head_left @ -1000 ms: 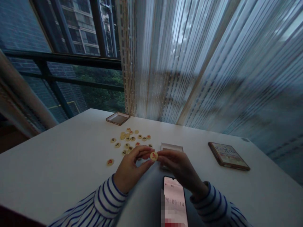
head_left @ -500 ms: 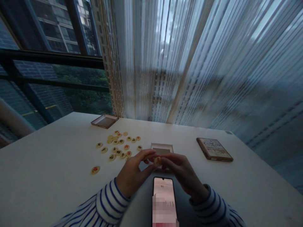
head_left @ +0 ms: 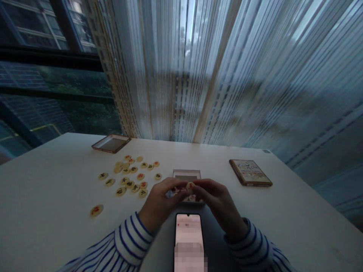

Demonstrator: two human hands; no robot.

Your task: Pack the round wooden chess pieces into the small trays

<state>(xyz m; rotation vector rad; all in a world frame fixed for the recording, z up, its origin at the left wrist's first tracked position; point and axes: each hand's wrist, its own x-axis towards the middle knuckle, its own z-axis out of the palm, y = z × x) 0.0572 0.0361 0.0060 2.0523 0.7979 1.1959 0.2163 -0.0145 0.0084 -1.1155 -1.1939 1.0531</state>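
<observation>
A round, pale xiangqi piece (head_left: 190, 186) with a red mark is pinched between the fingertips of my left hand (head_left: 159, 206) and my right hand (head_left: 217, 202). Both hands are closed on it, over the near part of a small shallow box (head_left: 186, 172). Red-marked pieces partly show inside that box beneath my fingers; the rest of its contents is hidden. To the left, several loose xiangqi pieces (head_left: 140, 176) with black or red characters lie scattered, some blank side up. One red-marked piece (head_left: 96, 210) lies apart, nearer to my left sleeve.
A lit phone (head_left: 189, 228) lies between my forearms, just below the box. An open, shallow tray (head_left: 111, 144) sits at the far left of the white table (head_left: 56, 181). On the right lies a flat box with a printed cover (head_left: 250, 172). A striped curtain (head_left: 181, 94) hangs behind.
The view has swung slightly right, so the table items appear farther left. The held piece now shows more of its marked face, and more of the pieces in the box is visible.
</observation>
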